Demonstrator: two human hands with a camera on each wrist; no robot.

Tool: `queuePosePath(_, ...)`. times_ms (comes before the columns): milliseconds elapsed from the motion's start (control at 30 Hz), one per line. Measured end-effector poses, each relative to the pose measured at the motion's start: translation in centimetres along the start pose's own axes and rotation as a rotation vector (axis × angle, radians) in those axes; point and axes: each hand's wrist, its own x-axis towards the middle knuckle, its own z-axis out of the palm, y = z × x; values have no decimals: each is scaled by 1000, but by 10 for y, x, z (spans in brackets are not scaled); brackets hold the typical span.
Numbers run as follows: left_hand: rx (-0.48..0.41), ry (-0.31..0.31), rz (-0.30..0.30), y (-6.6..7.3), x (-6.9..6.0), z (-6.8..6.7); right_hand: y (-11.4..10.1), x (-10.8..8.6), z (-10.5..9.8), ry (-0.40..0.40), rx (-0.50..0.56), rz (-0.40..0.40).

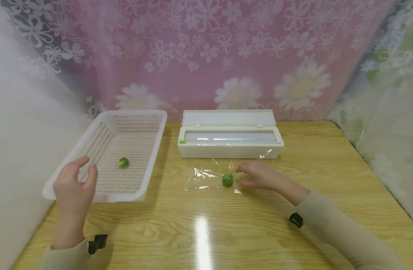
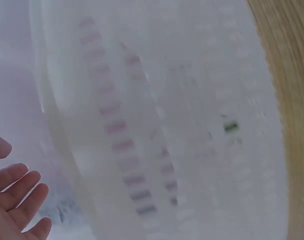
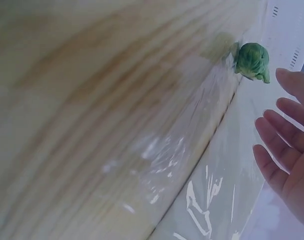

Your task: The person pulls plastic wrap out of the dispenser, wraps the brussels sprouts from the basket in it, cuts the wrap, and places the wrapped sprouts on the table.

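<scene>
A green Brussels sprout lies on a sheet of clear cling film drawn out over the table. Just right of it hovers my right hand, fingers spread and holding nothing; in the right wrist view a small gap parts the fingers from the sprout. My left hand hangs over the left front of a white plastic basket, thumb and forefinger apart, with nothing between them. Inside that basket sits another Brussels sprout; through the blurred basket wall in the left wrist view only a green patch shows.
Behind the film stands a white cling film dispenser, lid raised, with the film roll inside and a green slide cutter at its left end. Floral curtains hang behind and beside the wooden table.
</scene>
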Motion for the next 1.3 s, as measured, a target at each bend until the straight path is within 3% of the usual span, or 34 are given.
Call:
queuePosePath(200,-116,-45,278,59,-8,22,0,-14,-2,22,-78,-17)
queuePosePath(333,-179,-90,467,90,-16,39,2,-21,-2,34,-124,-44)
queuePosePath(433,-202,-187,584,104,-26,52,5,-26,-1,47,-143,-83)
queuePosePath(533,-197,-344,660,109,-37,65,6,-30,0,45,-160,-110)
queuePosePath(733,-111,-658,672,110,-52,90,9,-38,0,36,-213,-157)
queuePosePath(867,-35,-874,651,110,-54,104,12,-44,0,53,-265,-189)
queuePosePath(967,16,-1003,632,110,-55,112,15,-47,2,71,-313,-206)
queuePosePath(1133,39,-1128,612,107,-59,124,19,-47,7,57,-401,-214)
queuePosePath(1300,46,-1193,609,103,-63,135,19,-46,9,37,-450,-201)
